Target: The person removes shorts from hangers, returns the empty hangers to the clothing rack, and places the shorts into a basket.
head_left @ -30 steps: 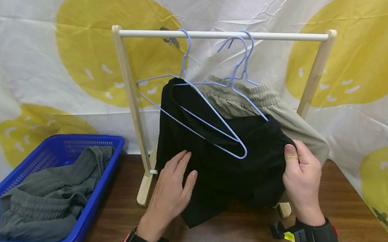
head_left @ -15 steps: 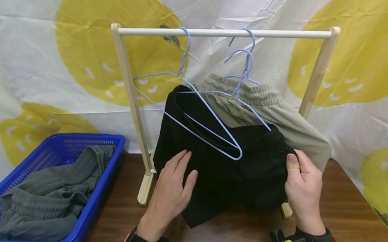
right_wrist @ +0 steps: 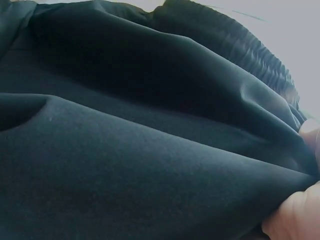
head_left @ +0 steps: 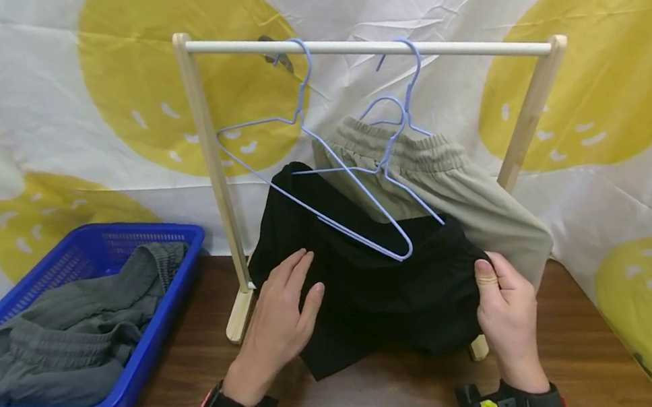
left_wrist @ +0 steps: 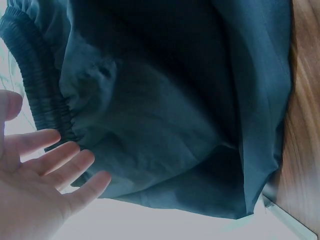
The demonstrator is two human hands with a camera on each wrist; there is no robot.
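Black shorts (head_left: 386, 291) with an elastic waistband hang spread in front of the rack. A lavender hanger (head_left: 388, 155) sits at their waistband, its hook below the rod. My right hand (head_left: 509, 317) pinches the right side of the shorts between thumb and curled fingers; the right wrist view shows the cloth (right_wrist: 150, 165) drawn taut toward it. On the left, my left hand (head_left: 275, 318) has its fingers extended at the front of the shorts. In the left wrist view those fingers (left_wrist: 75, 162) overlap the gathered waistband (left_wrist: 42, 80) without curling round it.
A bare lavender hanger (head_left: 301, 121) hangs from the rack's white rod (head_left: 343, 46) and overlaps the black shorts. Behind them, khaki shorts (head_left: 451, 174) hang on another hanger (head_left: 412, 77). At left stands a blue basket (head_left: 124, 398) holding grey shorts (head_left: 85, 328). The table (head_left: 570, 350) is dark wood.
The black shorts and their hanger have sunk, so the hook has dropped from the rod's height to below it. Both hands keep nearly the same pose.
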